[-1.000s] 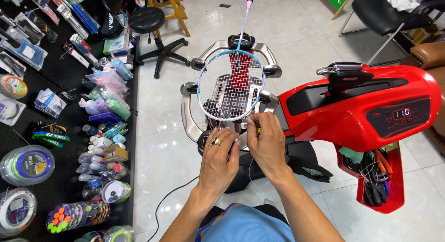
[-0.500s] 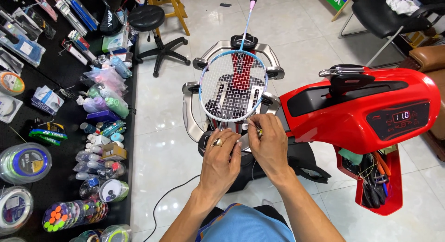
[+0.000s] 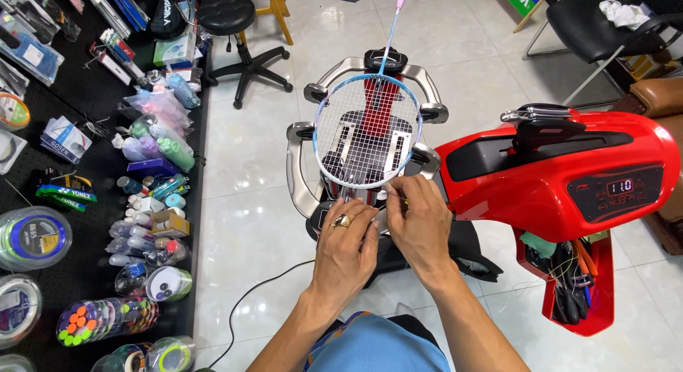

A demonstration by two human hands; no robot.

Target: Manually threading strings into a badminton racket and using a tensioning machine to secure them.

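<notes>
1. Sitting clamped flat in the grey cradle of the red stringing machine [image 3: 562, 173], a blue-framed badminton racket [image 3: 368, 131] is running its long axis straight away from the person, handle pointing toward the black stool [image 3: 226, 14] side of the tiled floor.
2. Lying just ahead of both hands, the racket's near rim is meeting the fingertips.
3. Working slightly nearer the frame, the right hand [image 3: 421, 222] is pinching closed on a thin string at the rim.
4. Resting just beside it, the ringed left hand [image 3: 346, 245] is curling its fingers; what it is gripping cannot be told.
</notes>
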